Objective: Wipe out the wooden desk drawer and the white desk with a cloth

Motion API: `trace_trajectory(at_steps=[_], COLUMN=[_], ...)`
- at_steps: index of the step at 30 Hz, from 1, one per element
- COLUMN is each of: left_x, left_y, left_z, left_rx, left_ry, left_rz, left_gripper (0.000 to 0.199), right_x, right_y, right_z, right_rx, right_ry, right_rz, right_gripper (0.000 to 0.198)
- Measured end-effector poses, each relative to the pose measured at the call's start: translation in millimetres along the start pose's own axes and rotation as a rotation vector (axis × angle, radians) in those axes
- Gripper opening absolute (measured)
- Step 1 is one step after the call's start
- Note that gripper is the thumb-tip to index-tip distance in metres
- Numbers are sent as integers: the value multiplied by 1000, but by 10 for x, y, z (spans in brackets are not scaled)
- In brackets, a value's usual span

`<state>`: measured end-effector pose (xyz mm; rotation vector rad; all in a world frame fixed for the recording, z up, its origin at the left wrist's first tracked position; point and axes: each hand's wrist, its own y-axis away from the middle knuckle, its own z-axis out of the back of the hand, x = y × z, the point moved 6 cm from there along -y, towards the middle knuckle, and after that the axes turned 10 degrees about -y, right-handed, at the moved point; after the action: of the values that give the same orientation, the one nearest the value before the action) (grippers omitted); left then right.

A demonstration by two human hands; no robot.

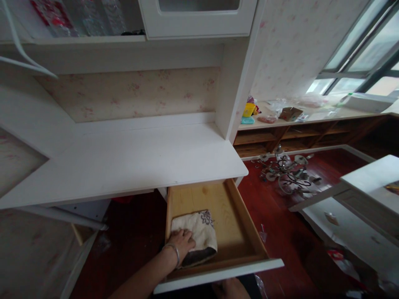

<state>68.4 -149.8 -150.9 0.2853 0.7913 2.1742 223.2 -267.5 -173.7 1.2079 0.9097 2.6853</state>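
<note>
A wooden drawer (232,216) with a white front (218,275) stands pulled out from under the white desk top (140,158). A folded beige cloth (201,228) with a dark patterned edge lies in the drawer's near left corner. My left hand (181,243), a bracelet on its wrist, presses down on the cloth with bent fingers. Only the top of my right hand (230,288) shows at the bottom edge, just below the drawer front; its fingers are hidden.
A metal chandelier (286,172) lies on the red wooden floor to the right. A low wooden shelf (311,133) under the window carries a yellow tub (248,109) and packets. White furniture (358,216) stands at the right. A cabinet door (196,18) hangs overhead.
</note>
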Motion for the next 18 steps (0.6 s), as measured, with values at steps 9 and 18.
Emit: trace_trajectory(at_steps=[9,18], left_x=[79,647], left_y=[-67,-523], left_z=[-51,240], left_rx=[-58,-106], left_ry=[10,-65], left_rz=[79,256], left_gripper=[67,84], right_x=[32,50], right_y=[20,29], right_z=[-14,29], right_rx=[-13,-19], right_ry=[15,-39], right_rz=[-5,0], right_gripper=[29,24])
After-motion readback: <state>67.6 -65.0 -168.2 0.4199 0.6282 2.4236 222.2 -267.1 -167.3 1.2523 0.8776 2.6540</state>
